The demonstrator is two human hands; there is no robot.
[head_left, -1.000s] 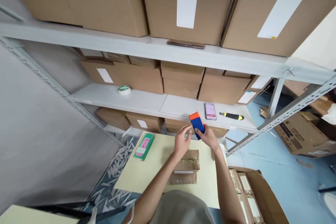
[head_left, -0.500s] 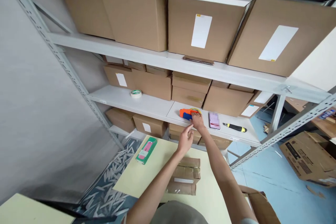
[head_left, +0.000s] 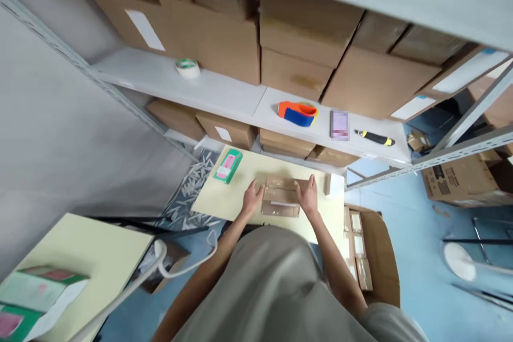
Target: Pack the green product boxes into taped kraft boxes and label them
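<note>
The left hand (head_left: 252, 199) and right hand (head_left: 308, 199), part-open, grip unclear, flank taped cartons (head_left: 280, 196): likely positioning, calling for even 2-sided pressure.

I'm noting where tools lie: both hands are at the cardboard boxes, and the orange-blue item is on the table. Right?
No: the orange-blue item is on the shelf, not the table; the head view shows it. The left hand and right hand are at the cardboard boxes.

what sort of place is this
Probably a packing area or stockroom: cartons line the shelf, a tape roll lies in front of them, and an open box holds smaller boxes.
</note>
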